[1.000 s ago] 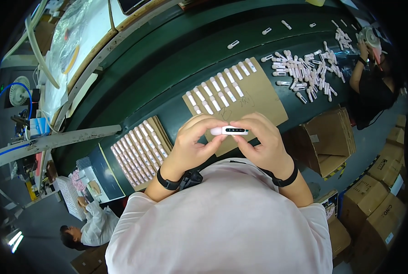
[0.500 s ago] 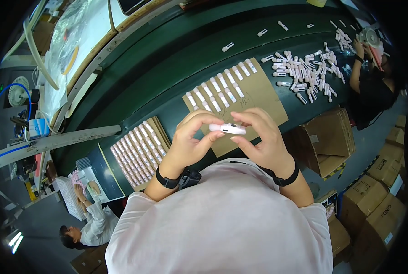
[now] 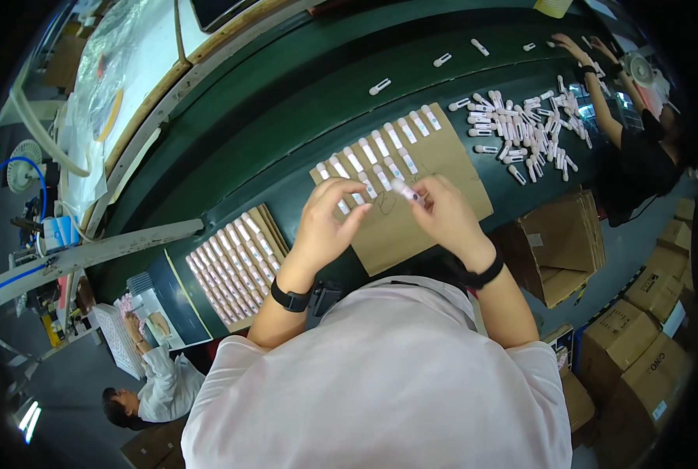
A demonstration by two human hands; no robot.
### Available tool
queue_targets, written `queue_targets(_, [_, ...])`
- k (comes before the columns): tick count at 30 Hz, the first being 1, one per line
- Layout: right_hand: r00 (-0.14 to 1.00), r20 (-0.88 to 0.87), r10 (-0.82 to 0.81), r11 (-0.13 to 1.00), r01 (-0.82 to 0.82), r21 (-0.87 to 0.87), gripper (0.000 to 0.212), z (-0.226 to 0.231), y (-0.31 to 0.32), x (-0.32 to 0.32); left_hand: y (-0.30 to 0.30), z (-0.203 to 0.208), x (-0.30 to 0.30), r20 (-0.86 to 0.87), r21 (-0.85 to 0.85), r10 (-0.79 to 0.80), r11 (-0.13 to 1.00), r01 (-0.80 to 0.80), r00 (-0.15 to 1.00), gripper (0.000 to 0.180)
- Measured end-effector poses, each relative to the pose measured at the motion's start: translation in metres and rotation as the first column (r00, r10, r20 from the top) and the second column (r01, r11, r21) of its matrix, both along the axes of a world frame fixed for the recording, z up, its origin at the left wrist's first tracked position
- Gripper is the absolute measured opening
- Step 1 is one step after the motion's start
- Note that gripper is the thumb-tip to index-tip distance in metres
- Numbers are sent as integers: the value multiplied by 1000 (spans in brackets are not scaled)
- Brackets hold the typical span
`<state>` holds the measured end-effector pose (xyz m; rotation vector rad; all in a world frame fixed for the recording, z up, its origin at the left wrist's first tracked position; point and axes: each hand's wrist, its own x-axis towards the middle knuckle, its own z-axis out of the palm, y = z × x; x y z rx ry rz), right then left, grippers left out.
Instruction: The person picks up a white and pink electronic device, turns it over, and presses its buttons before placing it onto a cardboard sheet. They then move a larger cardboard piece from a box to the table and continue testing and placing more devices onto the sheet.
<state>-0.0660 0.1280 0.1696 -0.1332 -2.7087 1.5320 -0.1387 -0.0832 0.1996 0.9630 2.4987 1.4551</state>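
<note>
Between the thumb and fingers of my right hand (image 3: 452,219) is a small pink-and-white tube (image 3: 402,187) with a rounded end, tilted above a cardboard sheet (image 3: 396,242). My left hand (image 3: 325,225) hovers over the sheet's left edge, its thumb and forefinger apart and nothing visible in them. Two rows of like tubes (image 3: 367,150) lie side by side on the sheet, partly hidden by my hands. To the left, a second cardboard sheet (image 3: 269,227) carries several tightly packed rows of tubes (image 3: 232,266).
A loose heap of tubes (image 3: 521,129) lies on the green belt (image 3: 286,94) at the right, with several single tubes (image 3: 443,59) farther back. A co-worker's hand (image 3: 572,48) reaches over the belt at far right. An open carton (image 3: 564,242) stands near right.
My hands have moved apart. The tube has left my left hand and turned from level to tilted in my right. At far right, the co-worker's arms now stretch over the belt.
</note>
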Motion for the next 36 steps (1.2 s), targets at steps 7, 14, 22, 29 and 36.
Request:
queue_targets(7, [945,226,-235,961,191,201,18,-109,39,-46,-18,-45,-29,114,-126,146,983,-131,983,14])
queue_targets(14, [931,232,-283,902,175,396,20,-141,45,-67,-27,-78,-78,171,-146,271,958,-247,947,14])
queue_targets(22, [931,280,-233,897,95,431,26,-140,44,-72,0,-123,-156,125,-217,230,955,-200,965,12])
queue_targets(29, [962,115,-246,956,222,193,25,-125,54,-50,48,-165,-219,186,-431,252,889,-152,950,17])
queue_targets(36, [957,175,-230,972,216,94,25,-109,67,-22,65,-214,-242,31,-621,297,754,-215,954,22])
